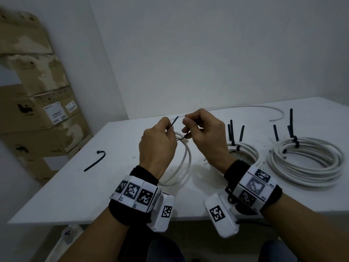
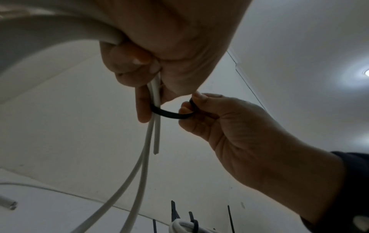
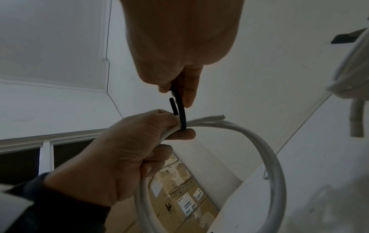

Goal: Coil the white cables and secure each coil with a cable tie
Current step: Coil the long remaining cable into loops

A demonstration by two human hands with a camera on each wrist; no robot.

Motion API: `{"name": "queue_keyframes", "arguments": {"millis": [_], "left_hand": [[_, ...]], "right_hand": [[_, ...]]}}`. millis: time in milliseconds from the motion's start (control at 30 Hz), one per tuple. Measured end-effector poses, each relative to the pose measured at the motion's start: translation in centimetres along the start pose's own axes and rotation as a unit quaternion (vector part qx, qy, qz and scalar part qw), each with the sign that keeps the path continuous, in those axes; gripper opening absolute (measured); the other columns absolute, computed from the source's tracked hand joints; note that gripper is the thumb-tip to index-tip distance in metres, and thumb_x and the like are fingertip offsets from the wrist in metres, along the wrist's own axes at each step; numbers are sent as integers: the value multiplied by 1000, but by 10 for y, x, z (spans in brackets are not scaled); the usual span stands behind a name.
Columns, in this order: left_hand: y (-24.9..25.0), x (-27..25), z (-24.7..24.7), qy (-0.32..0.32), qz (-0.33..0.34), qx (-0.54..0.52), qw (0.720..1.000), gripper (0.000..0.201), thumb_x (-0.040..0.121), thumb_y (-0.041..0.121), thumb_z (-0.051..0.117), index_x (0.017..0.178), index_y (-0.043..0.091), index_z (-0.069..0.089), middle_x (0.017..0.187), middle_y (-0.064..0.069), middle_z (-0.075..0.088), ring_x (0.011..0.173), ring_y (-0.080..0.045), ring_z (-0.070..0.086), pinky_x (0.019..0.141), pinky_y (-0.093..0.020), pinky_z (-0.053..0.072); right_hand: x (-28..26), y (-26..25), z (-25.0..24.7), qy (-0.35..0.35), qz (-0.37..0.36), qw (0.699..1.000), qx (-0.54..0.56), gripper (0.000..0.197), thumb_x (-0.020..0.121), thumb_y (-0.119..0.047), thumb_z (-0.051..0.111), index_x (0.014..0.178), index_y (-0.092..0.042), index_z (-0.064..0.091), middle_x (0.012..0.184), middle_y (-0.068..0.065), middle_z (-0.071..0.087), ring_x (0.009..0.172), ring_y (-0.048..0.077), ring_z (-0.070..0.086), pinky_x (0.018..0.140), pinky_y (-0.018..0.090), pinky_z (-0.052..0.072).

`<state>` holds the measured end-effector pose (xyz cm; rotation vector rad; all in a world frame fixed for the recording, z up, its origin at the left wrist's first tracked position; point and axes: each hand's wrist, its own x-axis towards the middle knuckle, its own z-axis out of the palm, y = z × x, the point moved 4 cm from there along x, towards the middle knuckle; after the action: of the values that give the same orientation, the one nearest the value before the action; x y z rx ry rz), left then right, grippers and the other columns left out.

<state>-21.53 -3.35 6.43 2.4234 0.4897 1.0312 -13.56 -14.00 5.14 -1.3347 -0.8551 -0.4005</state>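
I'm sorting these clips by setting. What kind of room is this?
Probably a plain storage or back room used as a workspace: stacked, worn brown cardboard boxes against bare white walls, and a plain white table carrying coiled white cables.

Cardboard boxes (image 1: 35, 110) with white labels stand stacked against the wall, left of the white table (image 1: 90, 188).

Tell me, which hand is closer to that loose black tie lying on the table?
Left. The left hand is raised just right of the loose tie; the right hand is beyond it, farther right. Neither touches it.
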Motion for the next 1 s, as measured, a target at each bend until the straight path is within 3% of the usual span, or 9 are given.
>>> {"name": "queue_keyframes", "arguments": {"millis": [167,467,900,1000], "left_hand": [[9,-2,0,-3,37,72,997,14,97,19,45,92,13,57,72,-7,65,67,-30,56,57,-34,41],[15,-6,2,0,75,123,990,13,97,15,45,94,13,57,72,-6,64,63,-28,50,55,-31,30],[15,-6,6,-11,74,139,987,13,95,14,44,93,14,57,69,-6,62,63,-30,51,54,-32,32],[15,-7,7,-15,73,150,986,13,96,14,44,94,14,57,58,4,47,59,-27,46,50,-30,27]], "right_hand": [[5,2,-2,-8,28,999,28,4,88,-5,63,85,-5,65,73,4,65,63,17,66,61,36,57],[6,4,-5,-26,33,999,2,3,88,-6,65,87,-5,68,68,-5,64,60,8,65,62,36,58],[5,8,-10,-34,49,998,-3,5,88,-4,64,85,-6,68,65,-3,64,55,7,63,60,25,56],[7,9,-11,-57,46,997,-17,6,87,-4,64,84,-6,68,63,-5,63,53,6,62,59,24,54]]}}
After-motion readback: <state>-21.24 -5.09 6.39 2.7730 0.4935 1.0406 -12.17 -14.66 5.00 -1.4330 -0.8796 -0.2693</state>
